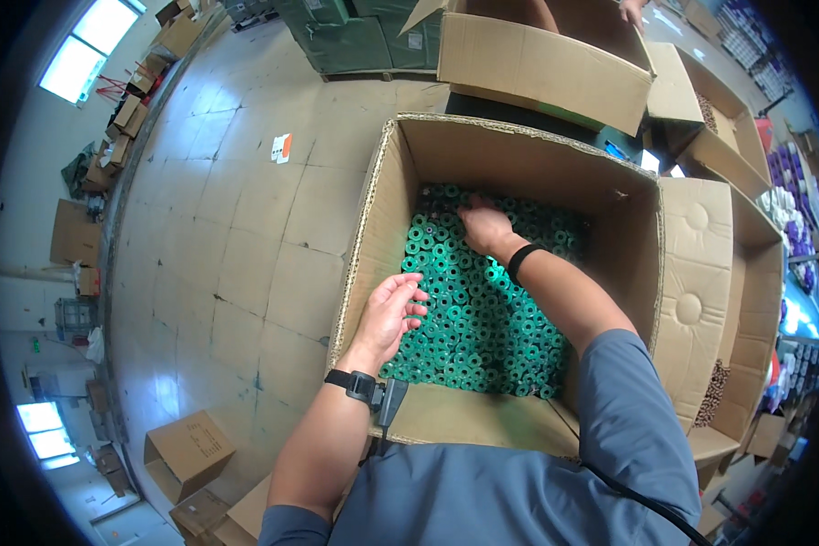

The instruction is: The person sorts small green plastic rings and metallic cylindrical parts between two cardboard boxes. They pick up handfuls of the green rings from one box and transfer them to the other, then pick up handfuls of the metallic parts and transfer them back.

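Note:
A large uncut-topped cardboard box (528, 136) stands before me, its bottom covered with small green rolls (460, 296). They are packed upright side by side, each with a dark hole in its middle. My right hand (488, 227) reaches down to the rolls near the far wall, its fingers bent together. The fingertips are partly hidden, so what they grip does not show. Near the left wall hangs my left hand (389, 314), palm turned inward above the rolls. Its fingers are loosely curled and apart, with nothing seen between them.
Beyond my box is another open carton (541, 68) with another person's hand (632, 11) at its rim. Cartons with small brown pieces (712, 396) stand to the right. Green wrapped stacks (364, 36) are behind. On the left floor lies an orange-and-white card (282, 148); a carton (188, 455) sits nearer.

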`<state>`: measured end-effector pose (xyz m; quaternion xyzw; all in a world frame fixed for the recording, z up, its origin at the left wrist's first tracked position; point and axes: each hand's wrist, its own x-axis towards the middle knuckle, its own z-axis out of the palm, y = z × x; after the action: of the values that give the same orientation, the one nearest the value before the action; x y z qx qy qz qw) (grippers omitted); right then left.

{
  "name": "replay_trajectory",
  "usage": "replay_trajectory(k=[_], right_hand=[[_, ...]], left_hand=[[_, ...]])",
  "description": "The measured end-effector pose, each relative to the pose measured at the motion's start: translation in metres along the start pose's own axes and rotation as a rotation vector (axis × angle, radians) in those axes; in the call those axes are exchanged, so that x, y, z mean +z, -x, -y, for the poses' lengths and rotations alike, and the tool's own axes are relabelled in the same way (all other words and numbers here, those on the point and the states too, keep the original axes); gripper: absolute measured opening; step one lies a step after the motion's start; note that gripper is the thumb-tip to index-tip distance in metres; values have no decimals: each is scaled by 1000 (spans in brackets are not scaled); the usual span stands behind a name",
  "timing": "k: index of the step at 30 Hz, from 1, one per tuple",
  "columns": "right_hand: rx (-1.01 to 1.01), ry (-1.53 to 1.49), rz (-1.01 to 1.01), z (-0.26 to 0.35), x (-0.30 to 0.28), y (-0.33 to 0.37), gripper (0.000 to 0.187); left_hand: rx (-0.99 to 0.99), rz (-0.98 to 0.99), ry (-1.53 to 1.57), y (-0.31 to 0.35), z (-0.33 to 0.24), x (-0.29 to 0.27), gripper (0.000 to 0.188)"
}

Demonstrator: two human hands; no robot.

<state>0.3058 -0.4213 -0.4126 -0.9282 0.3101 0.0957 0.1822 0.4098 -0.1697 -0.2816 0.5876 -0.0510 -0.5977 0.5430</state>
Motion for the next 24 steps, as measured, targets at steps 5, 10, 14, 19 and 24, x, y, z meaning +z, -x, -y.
replay_trajectory(k=[5,10,14,19,24], right_hand=[[-51,37,-59,23,-28,14,51],[-109,17,-254,19,6,1,42],[-147,24,-231,19,5,0,33],[-153,6,-230,21,2,1,33],[-150,11,-218,18,0,-2,40]], left_hand=[[4,-11,-7,0,2,-3,25],[6,-21,-29,-2,3,-2,25],[15,-32,-37,-2,4,-4,26],[5,-44,-43,-2,3,-2,26],[-3,-45,-49,-3,3,-2,26]])
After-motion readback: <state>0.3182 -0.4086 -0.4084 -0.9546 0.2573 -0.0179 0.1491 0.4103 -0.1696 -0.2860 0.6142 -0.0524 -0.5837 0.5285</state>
